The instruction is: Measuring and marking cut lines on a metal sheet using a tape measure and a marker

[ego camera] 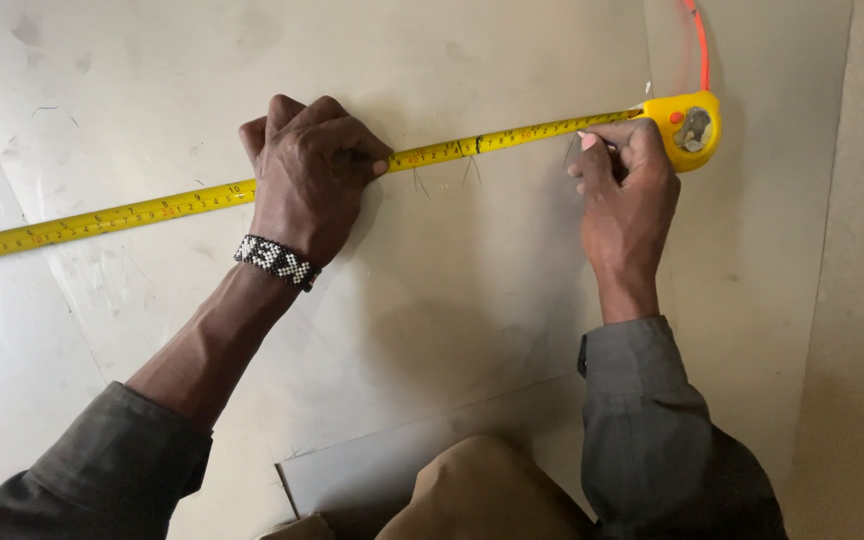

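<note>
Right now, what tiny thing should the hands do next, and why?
Probably the right hand should make a small mark on the grey sheet, just below the yellow tape. The left hand pins the tape flat, and the right hand pinches something thin at its edge, beside faint earlier marks.

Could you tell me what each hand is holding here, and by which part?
The left hand presses the yellow tape measure blade flat against the pale metal sheet, mid-length. The right hand pinches a thin marking tool; which part cannot be told.
</note>
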